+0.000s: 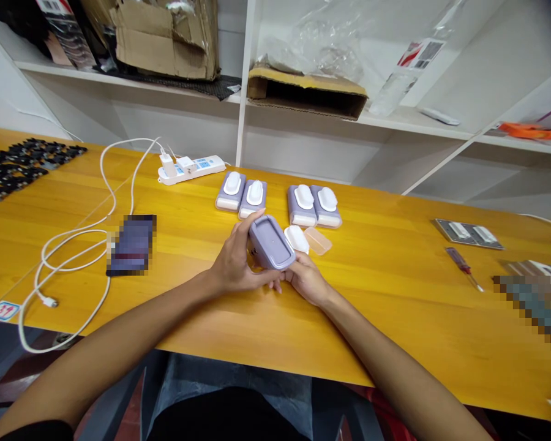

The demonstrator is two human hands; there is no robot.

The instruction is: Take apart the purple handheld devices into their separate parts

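A purple-grey plastic case (272, 242) is held tilted above the table, its recessed face turned up toward me. My left hand (232, 260) is closed around its left side, with the thumb below and fingers along the upper edge. At the lower right corner, my right hand (310, 282) grips the case with curled fingers, partly hidden beneath it. Just beyond my right hand lie a white rounded piece (296, 237) and a translucent peach-coloured sheet (318, 241). Farther back, two pairs of similar purple cases (302, 207) carry white rounded parts on top.
Left of my arms lie a blurred phone (133, 245) and a looped white cable (39, 269). A power strip (193, 169) sits by the shelf (298, 141). Black parts (22, 162) cover the far left. Right are a screwdriver (461, 263) and a panel (468, 234).
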